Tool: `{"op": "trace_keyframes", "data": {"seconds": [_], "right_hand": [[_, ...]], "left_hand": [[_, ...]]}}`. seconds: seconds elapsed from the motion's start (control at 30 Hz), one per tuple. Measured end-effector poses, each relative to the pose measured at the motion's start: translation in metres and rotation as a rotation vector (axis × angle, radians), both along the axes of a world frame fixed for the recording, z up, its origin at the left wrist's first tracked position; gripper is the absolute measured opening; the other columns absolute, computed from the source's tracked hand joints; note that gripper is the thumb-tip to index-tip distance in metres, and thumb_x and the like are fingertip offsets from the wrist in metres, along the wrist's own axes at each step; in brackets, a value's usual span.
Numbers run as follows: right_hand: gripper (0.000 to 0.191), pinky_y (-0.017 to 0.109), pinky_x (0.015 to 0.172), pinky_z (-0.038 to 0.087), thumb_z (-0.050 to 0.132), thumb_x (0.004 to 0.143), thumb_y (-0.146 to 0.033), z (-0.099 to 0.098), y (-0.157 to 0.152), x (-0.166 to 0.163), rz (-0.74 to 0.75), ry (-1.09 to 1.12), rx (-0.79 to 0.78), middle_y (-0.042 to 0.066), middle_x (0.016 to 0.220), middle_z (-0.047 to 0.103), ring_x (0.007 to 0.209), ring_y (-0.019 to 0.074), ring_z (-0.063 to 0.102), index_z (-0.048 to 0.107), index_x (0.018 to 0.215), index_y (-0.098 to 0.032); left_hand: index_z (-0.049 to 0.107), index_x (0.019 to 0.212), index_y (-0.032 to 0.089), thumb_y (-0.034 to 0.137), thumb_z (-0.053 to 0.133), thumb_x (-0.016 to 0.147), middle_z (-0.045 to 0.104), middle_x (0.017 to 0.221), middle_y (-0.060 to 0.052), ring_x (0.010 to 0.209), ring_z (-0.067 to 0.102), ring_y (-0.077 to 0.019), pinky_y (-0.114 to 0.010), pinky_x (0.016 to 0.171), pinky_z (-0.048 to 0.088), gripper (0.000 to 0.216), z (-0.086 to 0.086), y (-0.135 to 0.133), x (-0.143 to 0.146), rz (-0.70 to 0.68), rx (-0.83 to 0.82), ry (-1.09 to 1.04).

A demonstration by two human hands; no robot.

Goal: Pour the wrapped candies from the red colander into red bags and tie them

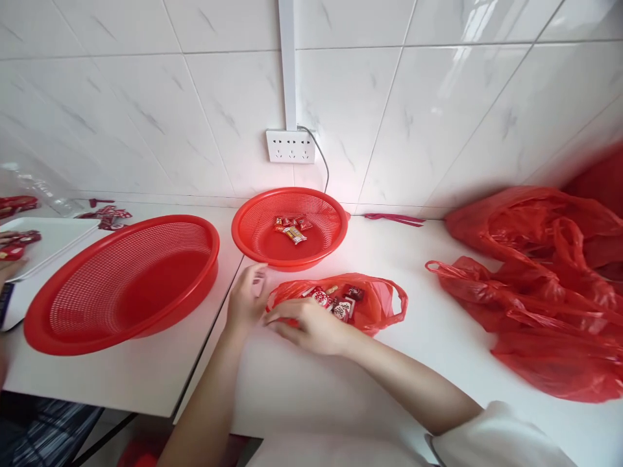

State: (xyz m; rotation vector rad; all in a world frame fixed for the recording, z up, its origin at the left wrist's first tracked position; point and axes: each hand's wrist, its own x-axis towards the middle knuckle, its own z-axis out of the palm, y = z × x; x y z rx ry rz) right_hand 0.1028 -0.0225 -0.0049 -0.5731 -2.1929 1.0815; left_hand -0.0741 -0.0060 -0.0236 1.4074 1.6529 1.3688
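A red plastic bag (372, 311) lies spread on the white table with its mouth facing up. Several wrapped snacks (343, 308) in red, white and dark brown packets show inside. My right hand (311, 327) reaches across the near side of the bag, its bent fingers closed at the bag's left edge. Just left of the bag, my left hand (246, 298) is raised, fingers curved and apart, with nothing visible in it. Behind both hands stands a round red plastic basket (243, 237) holding several small wrapped candies (294, 230).
A larger red basket (195, 292) stands at left, near a white tray (58, 233) and another person's hand (10, 269). Red plastic bags (549, 292) heap at right. Purple-red strips (394, 219) lie by the tiled wall, below a socket strip (292, 147).
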Motion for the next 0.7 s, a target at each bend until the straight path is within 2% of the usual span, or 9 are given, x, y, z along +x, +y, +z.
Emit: {"op": "trace_keyframes", "data": {"seconds": [0.07, 0.13, 0.2, 0.27, 0.3, 0.37, 0.43, 0.57, 0.7], "right_hand": [[0.021, 0.036, 0.092, 0.049, 0.049, 0.092, -0.024, 0.002, -0.001, 0.048, -0.288, -0.09, 0.126, 0.007, 0.112, 0.067, 0.106, 0.0203, 0.063, 0.064, 0.106, -0.024], [0.024, 0.041, 0.101, 0.044, 0.048, 0.092, -0.027, -0.003, 0.0, 0.09, -0.595, -0.195, 0.197, 0.01, 0.126, 0.06, 0.119, 0.0234, 0.055, 0.062, 0.11, -0.023], [0.035, 0.047, 0.104, 0.04, 0.05, 0.09, -0.033, -0.014, -0.002, 0.125, -0.837, -0.318, 0.192, 0.013, 0.135, 0.052, 0.127, 0.0276, 0.047, 0.055, 0.123, -0.021], [0.052, 0.051, 0.098, 0.044, 0.053, 0.087, -0.039, -0.025, -0.006, 0.151, -0.979, -0.457, 0.079, 0.016, 0.137, 0.049, 0.125, 0.0321, 0.048, 0.044, 0.135, -0.021], [0.055, 0.052, 0.091, 0.048, 0.053, 0.087, -0.041, -0.029, -0.009, 0.161, -0.997, -0.525, -0.016, 0.016, 0.131, 0.055, 0.116, 0.0327, 0.056, 0.041, 0.137, -0.022], [0.05, 0.047, 0.076, 0.053, 0.051, 0.088, -0.042, -0.031, -0.014, 0.175, -0.959, -0.587, -0.205, 0.01, 0.108, 0.067, 0.093, 0.0293, 0.065, 0.043, 0.134, -0.026], [0.04, 0.041, 0.071, 0.053, 0.051, 0.088, -0.043, -0.025, -0.017, 0.183, -0.9, -0.516, -0.285, 0.005, 0.091, 0.069, 0.082, 0.0247, 0.067, 0.051, 0.126, -0.029], [0.034, 0.038, 0.08, 0.053, 0.061, 0.084, -0.042, 0.005, -0.011, 0.189, -0.922, -0.166, -0.125, 0.003, 0.086, 0.068, 0.088, 0.0215, 0.066, 0.06, 0.114, -0.026], [0.03, 0.039, 0.084, 0.053, 0.067, 0.081, -0.038, 0.048, 0.006, 0.183, -0.961, 0.111, 0.05, 0.005, 0.094, 0.068, 0.091, 0.0212, 0.066, 0.064, 0.106, -0.023]], "left_hand": [[0.064, 0.088, 0.022, 0.036, 0.062, 0.08, 0.062, 0.1, -0.007, 0.096, 0.058, -0.0225, -0.036, 0.094, 0.045, 0.017, -0.006, -0.006, -0.005, 0.085, 0.032, 0.25], [0.063, 0.081, 0.021, 0.045, 0.06, 0.08, 0.064, 0.097, -0.007, 0.089, 0.06, -0.0237, -0.036, 0.084, 0.048, 0.025, -0.013, -0.015, -0.009, 0.107, -0.081, 0.449], [0.065, 0.079, 0.021, 0.05, 0.06, 0.077, 0.066, 0.093, -0.006, 0.084, 0.062, -0.0237, -0.035, 0.076, 0.049, 0.03, -0.019, -0.024, -0.012, 0.029, -0.265, 0.507], [0.065, 0.078, 0.022, 0.052, 0.06, 0.077, 0.067, 0.088, -0.004, 0.082, 0.063, -0.0225, -0.034, 0.074, 0.049, 0.03, -0.024, -0.032, -0.011, -0.069, -0.372, 0.497], [0.064, 0.077, 0.022, 0.051, 0.059, 0.078, 0.067, 0.086, -0.003, 0.081, 0.063, -0.0215, -0.033, 0.074, 0.05, 0.03, -0.025, -0.035, -0.011, -0.104, -0.386, 0.476], [0.063, 0.078, 0.021, 0.048, 0.057, 0.08, 0.066, 0.086, -0.002, 0.082, 0.063, -0.0199, -0.031, 0.073, 0.051, 0.028, -0.024, -0.039, -0.008, -0.13, -0.351, 0.422], [0.063, 0.079, 0.021, 0.044, 0.058, 0.081, 0.065, 0.093, -0.004, 0.086, 0.063, -0.0191, -0.029, 0.073, 0.052, 0.024, -0.016, -0.04, -0.005, -0.108, -0.239, 0.354], [0.065, 0.08, 0.021, 0.036, 0.065, 0.078, 0.06, 0.114, -0.005, 0.107, 0.059, -0.0216, -0.032, 0.086, 0.051, 0.015, 0.016, -0.031, 0.002, -0.083, 0.058, 0.199], [0.066, 0.077, 0.02, 0.03, 0.065, 0.078, 0.063, 0.118, -0.007, 0.115, 0.056, -0.026, -0.039, 0.094, 0.047, 0.011, 0.061, -0.009, 0.013, -0.218, 0.174, -0.094]]}}
